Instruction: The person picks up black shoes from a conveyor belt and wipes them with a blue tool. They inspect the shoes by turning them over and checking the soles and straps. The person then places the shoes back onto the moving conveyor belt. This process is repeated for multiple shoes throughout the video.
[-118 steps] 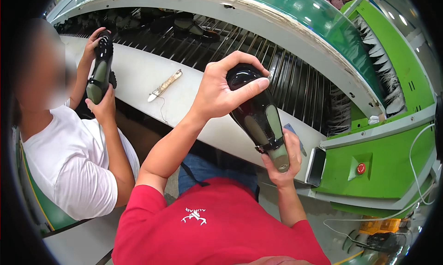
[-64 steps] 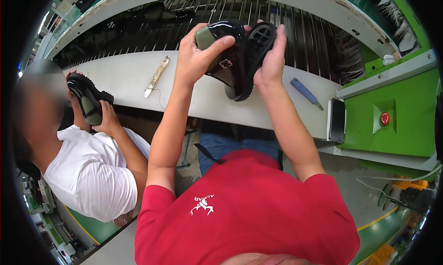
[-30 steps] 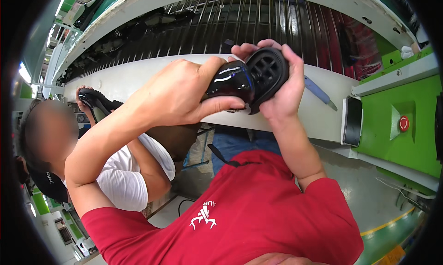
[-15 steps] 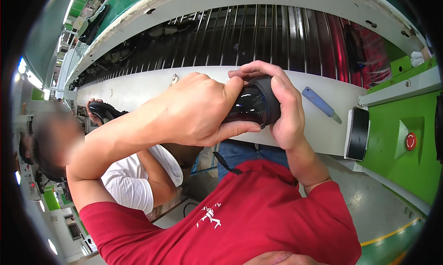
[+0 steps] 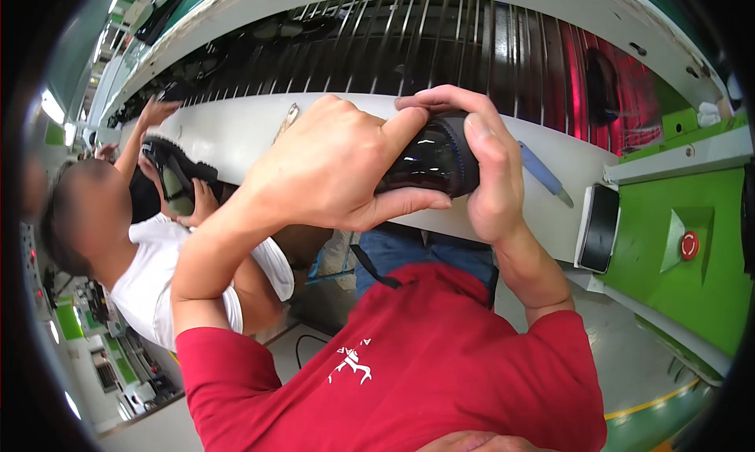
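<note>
While both hands are on the shoe [image 5: 429, 157], head view only: my left hand [image 5: 334, 165] is wrapped over its glossy black upper, thumb laid along the underside, fingers curled round the far side and closed tight on it. My right hand [image 5: 487, 169] is clamped on the ribbed sole end, fingertips hooked over the top edge. Shoe sits between the two palms, raised in front of my chest, above the white ledge [image 5: 236, 141].

Judgement: keep the left grip firm and steady, and let the right hand do the pressing along the sole rim. Glossy surface looks slippery, so the thumb should stay underneath.

Just right of my right hand, a blue-handled tool [image 5: 543, 173] lies on the ledge. Well left of my left hand, a co-worker [image 5: 149, 287] holds another shoe [image 5: 177, 169].
</note>
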### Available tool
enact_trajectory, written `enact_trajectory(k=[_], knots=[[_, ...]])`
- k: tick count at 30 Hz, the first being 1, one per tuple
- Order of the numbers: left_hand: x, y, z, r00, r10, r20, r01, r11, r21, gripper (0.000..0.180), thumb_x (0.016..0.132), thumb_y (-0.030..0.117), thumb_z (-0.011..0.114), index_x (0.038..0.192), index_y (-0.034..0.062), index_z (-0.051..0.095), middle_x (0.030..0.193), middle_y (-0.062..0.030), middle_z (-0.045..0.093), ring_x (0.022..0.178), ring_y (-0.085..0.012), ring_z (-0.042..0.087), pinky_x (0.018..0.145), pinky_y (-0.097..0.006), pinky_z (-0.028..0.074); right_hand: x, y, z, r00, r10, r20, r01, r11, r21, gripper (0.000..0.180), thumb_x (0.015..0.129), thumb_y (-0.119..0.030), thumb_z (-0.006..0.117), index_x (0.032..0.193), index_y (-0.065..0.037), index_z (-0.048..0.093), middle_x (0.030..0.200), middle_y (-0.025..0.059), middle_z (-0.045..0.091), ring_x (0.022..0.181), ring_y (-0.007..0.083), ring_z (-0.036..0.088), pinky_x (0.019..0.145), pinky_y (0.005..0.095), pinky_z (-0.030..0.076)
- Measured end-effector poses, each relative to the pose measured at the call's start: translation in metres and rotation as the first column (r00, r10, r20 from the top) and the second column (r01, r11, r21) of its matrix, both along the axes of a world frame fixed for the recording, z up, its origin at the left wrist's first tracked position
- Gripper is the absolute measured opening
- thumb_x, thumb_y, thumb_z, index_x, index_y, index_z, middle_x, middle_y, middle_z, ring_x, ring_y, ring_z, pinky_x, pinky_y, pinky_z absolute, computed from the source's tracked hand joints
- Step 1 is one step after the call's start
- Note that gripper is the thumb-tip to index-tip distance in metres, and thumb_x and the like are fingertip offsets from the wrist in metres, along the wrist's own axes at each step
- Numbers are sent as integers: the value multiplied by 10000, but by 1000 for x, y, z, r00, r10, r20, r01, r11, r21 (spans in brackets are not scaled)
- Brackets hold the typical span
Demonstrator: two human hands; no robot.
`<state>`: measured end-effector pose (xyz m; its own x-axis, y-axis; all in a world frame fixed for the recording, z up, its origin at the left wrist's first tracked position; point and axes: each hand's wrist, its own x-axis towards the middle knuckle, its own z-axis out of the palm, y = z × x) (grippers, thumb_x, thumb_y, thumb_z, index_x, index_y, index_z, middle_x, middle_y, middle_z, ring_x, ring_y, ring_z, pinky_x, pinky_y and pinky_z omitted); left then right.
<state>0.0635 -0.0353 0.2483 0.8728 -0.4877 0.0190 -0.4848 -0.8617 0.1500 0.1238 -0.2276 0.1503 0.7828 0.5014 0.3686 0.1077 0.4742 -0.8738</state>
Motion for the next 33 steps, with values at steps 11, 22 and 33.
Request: enact_trajectory(k=[11,22,33], knots=[[-112,22,-133,950,301,86,-227,852,-471,611,815,-64,730,1414,50,709,1415,-177,720,1396,-424,624,1157,-505,521,-1,-5,-28,527,289,799,138,899,-416,816,875,-515,825,1523,-66,614,1503,208,597,1425,394,567,1251,654,302],[-143,8,-230,790,611,-41,-479,575,-663,1167,699,556,926,1617,14,450,1679,-221,450,1608,-412,352,1341,-610,163,-13,4,-80,414,413,812,372,737,-564,843,659,-525,939,1390,-159,732,1328,42,695,1278,284,635,1155,550,369],[-130,10,-231,834,552,-12,-353,515,-781,1095,620,396,957,1554,13,532,1487,-199,634,1376,-431,601,1253,-569,396,7,-13,-62,459,388,799,410,706,-578,1008,602,-471,1011,1466,-83,665,1333,118,715,1245,361,670,1154,578,435]])
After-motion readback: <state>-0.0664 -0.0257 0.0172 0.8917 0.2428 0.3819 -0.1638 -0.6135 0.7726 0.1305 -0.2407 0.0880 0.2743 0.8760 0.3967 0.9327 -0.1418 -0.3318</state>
